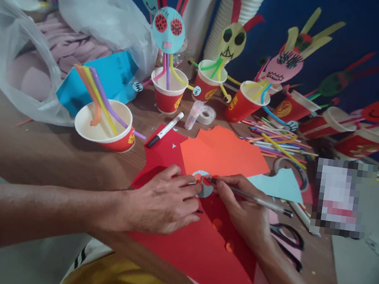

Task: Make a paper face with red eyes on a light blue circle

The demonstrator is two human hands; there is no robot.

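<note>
My right hand (248,210) grips a slim pen (255,198) with a clear barrel, its tip on a small light blue paper disc (207,191). Two orange paper dots lie on the disc. My left hand (171,200) rests from the left, its fingertips holding the disc down. A dark tip shows below its fingers, too little to name. Under both hands lies a red paper sheet (202,255), with an orange sheet (223,153) behind. Loose orange dots (229,246) lie on the red sheet. A white marker (166,128) lies at the back left.
Black-handled scissors (288,239) lie right of my right hand. A paper cup (107,126) with coloured straws stands left. Several cups bear paper-faced figures (169,32) along the back. Loose straws (280,144), a tape roll (207,115) and a plastic bag (3,43) are around.
</note>
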